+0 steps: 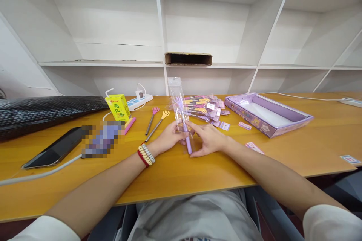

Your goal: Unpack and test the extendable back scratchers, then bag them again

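A purple back scratcher (187, 144) with a hand-shaped head stands tilted in a clear plastic bag (175, 86). My left hand (171, 135) is closed around its middle, thumb across the handle. On the other side, my right hand (209, 137) has its index finger against the bag and its thumb at the handle's lower end, gripping it lightly. Left of my hands lie a pink-headed back scratcher (152, 120) and a yellow-headed back scratcher (158, 125), both unwrapped. Behind the bag is a pile of bagged back scratchers (207, 107) with printed cards.
A purple display box (268, 115) sits at the right, near small stickers (244, 125). At left are a yellow drink carton (118, 107), a phone (58, 148), a blurred-out item (103, 139), a power strip (140, 101) and a black bag (51, 113). White shelves (206, 67) rise behind.
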A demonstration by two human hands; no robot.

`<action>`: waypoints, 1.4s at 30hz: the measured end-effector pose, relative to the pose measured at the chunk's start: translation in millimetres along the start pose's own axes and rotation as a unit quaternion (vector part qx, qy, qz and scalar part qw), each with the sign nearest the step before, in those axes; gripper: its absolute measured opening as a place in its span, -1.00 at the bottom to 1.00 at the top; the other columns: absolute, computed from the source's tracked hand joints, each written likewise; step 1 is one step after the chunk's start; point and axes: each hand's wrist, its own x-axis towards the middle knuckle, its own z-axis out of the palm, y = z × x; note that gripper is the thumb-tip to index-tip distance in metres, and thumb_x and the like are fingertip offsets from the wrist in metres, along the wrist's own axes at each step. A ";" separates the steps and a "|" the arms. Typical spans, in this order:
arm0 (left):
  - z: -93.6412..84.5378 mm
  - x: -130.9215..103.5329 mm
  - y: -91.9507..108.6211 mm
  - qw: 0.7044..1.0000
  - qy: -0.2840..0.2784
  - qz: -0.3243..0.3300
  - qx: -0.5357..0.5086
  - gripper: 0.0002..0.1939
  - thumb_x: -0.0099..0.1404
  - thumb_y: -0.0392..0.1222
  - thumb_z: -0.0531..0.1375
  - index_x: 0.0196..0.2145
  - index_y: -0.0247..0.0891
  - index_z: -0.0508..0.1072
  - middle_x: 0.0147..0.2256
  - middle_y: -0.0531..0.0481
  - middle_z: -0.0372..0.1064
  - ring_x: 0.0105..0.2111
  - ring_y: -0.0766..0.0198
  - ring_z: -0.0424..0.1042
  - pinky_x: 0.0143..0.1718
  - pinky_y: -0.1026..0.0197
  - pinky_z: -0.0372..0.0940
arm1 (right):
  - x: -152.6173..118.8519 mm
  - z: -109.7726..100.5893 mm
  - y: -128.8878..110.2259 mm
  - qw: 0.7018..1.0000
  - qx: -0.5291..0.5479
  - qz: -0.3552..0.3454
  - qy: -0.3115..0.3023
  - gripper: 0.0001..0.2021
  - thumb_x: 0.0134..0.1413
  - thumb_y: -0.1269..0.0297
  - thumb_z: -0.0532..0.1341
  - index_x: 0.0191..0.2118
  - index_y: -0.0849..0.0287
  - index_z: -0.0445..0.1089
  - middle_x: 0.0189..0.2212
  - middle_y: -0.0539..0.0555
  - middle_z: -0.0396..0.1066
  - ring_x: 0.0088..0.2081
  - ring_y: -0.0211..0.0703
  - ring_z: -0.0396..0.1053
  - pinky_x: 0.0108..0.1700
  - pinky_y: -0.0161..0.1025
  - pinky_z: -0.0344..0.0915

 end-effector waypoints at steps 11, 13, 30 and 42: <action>-1.8 0.4 -0.7 0.999 -0.026 -0.014 -0.029 -0.60 0.06 -0.15 0.29 -0.19 -0.28 0.25 -0.43 0.05 0.35 -0.46 0.27 0.41 -0.44 0.19 0.36 | 0.7 8.1 -4.4 0.995 -0.078 -0.005 0.064 -0.22 -0.05 0.02 0.14 0.26 0.22 -0.10 -0.34 0.12 0.45 -0.35 -0.06 0.41 -0.34 -0.21 0.24; -0.5 -0.9 0.4 0.999 -0.036 -0.018 -0.031 -0.52 0.04 -0.18 0.31 -0.11 -0.28 0.25 -0.39 0.02 0.37 -0.44 0.28 0.41 -0.42 0.20 0.35 | 0.4 10.0 -3.8 0.993 -0.086 0.009 0.084 -0.25 -0.04 0.03 0.14 0.24 0.22 -0.05 -0.39 0.11 0.45 -0.39 -0.08 0.40 -0.35 -0.22 0.23; 0.9 -1.5 4.3 0.996 0.003 -0.037 -0.079 -0.77 0.10 -0.18 0.24 -0.28 -0.33 0.43 -0.35 -0.02 0.37 -0.37 0.27 0.38 -0.38 0.20 0.36 | 1.9 10.2 -6.2 0.995 -0.070 0.007 0.067 -0.30 -0.02 0.07 0.13 0.23 0.20 -0.03 -0.27 0.16 0.46 -0.32 -0.07 0.41 -0.34 -0.22 0.24; -0.5 -0.1 2.9 0.992 0.003 -0.027 -0.123 -0.72 0.09 -0.17 0.27 -0.26 -0.35 0.40 -0.39 -0.03 0.41 -0.41 0.30 0.39 -0.35 0.21 0.35 | 1.4 11.6 -3.9 0.994 -0.092 0.011 0.064 -0.34 -0.02 0.09 0.14 0.18 0.25 0.03 -0.28 0.16 0.45 -0.29 -0.07 0.41 -0.31 -0.23 0.26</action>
